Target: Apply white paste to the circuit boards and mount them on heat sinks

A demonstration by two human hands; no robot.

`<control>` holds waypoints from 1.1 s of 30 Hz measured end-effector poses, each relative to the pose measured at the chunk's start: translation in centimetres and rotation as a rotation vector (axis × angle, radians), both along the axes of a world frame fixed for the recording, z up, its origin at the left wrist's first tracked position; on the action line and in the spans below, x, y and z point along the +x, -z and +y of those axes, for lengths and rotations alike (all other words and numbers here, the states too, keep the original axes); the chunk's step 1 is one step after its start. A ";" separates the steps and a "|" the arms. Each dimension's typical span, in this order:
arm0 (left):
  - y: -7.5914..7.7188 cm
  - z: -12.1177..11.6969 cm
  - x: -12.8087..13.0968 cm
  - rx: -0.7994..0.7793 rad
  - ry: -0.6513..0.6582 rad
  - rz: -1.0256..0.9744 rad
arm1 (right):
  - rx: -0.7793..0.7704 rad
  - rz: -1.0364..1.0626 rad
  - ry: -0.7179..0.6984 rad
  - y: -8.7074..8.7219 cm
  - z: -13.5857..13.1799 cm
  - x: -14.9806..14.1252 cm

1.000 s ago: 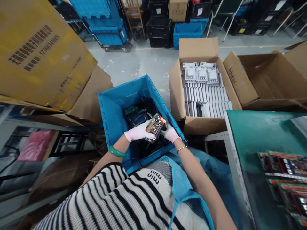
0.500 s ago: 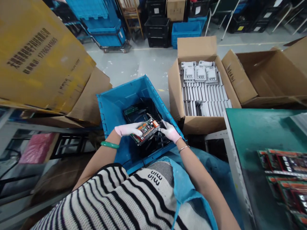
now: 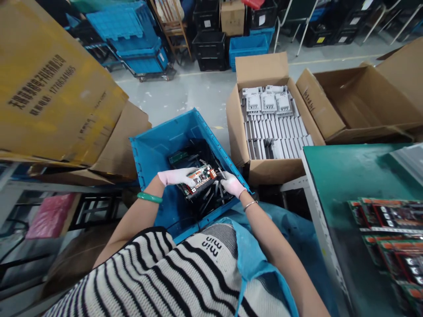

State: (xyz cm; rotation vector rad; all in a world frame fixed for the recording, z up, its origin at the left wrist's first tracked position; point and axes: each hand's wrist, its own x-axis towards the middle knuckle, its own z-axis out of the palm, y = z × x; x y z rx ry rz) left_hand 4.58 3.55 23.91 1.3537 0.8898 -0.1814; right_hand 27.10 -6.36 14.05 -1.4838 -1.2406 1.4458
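In its white and pink glove, my left hand [image 3: 178,177] is closed on the left end of a circuit board [image 3: 202,178]. The board carries orange and silver parts and a dark lower edge, and it lies tilted over the blue crate [image 3: 161,132]. My right hand [image 3: 233,185], gloved alike, pinches a thin light-grey strip [image 3: 221,173] just right of the board's orange connector. Whether that hand also touches the board is hard to see. Below both hands, a heap of black strips and dark pieces [image 3: 211,200] fills part of the crate.
A cardboard box [image 3: 274,171] of grey plastic housings [image 3: 274,127] stands right of the crate, beside another open box [image 3: 330,110]. A green-topped table [image 3: 330,185] at right holds several circuit boards [image 3: 396,215]. A large yellow-taped carton [image 3: 66,101] stands left.
The view has shifted a little. The board has tilted slightly in my left hand, and my right hand with the thin strip sits a bit lower beside the board's end.
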 end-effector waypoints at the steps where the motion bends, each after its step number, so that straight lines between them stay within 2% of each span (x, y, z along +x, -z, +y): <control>1: 0.0 0.0 0.2 0.009 -0.006 0.005 | -0.014 -0.006 0.006 0.0 0.0 0.1; 6: -0.2 0.6 0.1 0.057 -0.143 0.018 | -0.006 -0.003 0.046 -0.3 0.0 0.1; 12: -0.6 0.6 1.4 0.067 0.057 0.066 | -0.043 0.018 0.029 -0.4 0.0 0.1; 15: -0.5 0.7 1.7 0.080 0.041 0.088 | -0.070 -0.010 0.054 -0.4 -0.1 0.1; 19: -0.8 1.1 1.3 0.174 -0.007 0.135 | -0.055 -0.029 0.063 -0.7 -0.2 0.2; 25: -1.0 1.0 1.8 0.169 0.098 0.152 | -0.040 -0.045 0.036 -1.0 -0.3 0.4; 33: -1.2 2.5 0.6 0.184 -0.036 0.105 | -0.030 -0.057 0.055 -1.2 -0.5 0.3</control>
